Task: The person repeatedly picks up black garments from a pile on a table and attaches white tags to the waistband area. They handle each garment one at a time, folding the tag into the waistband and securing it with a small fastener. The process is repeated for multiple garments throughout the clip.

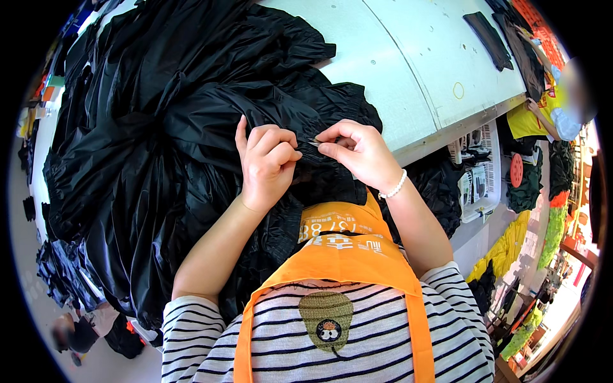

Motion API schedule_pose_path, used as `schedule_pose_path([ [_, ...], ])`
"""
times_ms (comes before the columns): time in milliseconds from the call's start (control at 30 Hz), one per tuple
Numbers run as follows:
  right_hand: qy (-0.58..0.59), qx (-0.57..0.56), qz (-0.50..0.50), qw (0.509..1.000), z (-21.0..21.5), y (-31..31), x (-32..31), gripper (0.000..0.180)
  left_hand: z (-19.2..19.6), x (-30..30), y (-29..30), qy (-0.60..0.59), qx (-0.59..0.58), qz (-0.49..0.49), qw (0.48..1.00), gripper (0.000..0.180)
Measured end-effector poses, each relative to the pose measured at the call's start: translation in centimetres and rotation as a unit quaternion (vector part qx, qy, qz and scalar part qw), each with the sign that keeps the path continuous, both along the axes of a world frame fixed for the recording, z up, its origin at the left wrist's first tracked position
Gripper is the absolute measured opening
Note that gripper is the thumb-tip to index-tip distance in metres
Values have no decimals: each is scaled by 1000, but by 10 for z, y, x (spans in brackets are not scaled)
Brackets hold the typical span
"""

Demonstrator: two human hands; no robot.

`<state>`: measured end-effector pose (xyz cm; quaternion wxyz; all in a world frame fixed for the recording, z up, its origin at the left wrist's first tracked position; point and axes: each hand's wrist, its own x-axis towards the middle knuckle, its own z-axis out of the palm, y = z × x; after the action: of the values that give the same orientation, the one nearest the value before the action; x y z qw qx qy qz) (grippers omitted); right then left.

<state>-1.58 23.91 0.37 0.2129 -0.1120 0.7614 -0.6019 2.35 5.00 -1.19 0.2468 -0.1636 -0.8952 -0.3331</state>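
A large heap of thin, shiny black garments [128, 153] spreads in front of me, with gathered elastic edges near my hands. Over the cloth my left hand [267, 163] is closed in a pinch, its little finger raised. Whatever its fingertips hold is too small to make out. Just to the right, my right hand [357, 150] pinches a small shiny metal tool [313, 142] between thumb and fingers. Only the tip of that tool shows, pointing toward my left fingertips. A small gap separates the two hands.
A pale worktable [396, 76] carries the heap; dark folded garments [488, 41] lie at its far right. Below its edge stands a white plastic basket [488, 172] with packaged items. Another person in a yellow top [533, 121] works at right. Yellow cloth [504, 249] lies lower right.
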Motion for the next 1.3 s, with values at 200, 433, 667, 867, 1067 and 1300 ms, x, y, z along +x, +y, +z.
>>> schedule_pose_path([
  [200, 12, -5, -50, 999, -6, 1, 0, 9, 0, 0, -1, -6, 29, -2, 1000, 23],
  [433, 51, -59, -24, 997, -10, 10, 8, 33, 0, -2, -6, -46, 125, -14, 991, 22],
  [667, 120, -37, -144, 982, -7, -25, 1, 12, 9, 1, -5, 102, 92, 60, 989, 50],
  [867, 100, -99, -66, 988, 1, -37, -1, 8, 17, 3, 11, -76, 80, 30, 993, 80],
  [1067, 236, -10, -40, 971, -1, -15, -14, 10, 22, -6, -12, -267, 276, -43, 922, 43],
  [1300, 238, -11, -11, 971, 9, -11, -42, 6, 20, -11, -40, -477, 517, -109, 702, 37],
])
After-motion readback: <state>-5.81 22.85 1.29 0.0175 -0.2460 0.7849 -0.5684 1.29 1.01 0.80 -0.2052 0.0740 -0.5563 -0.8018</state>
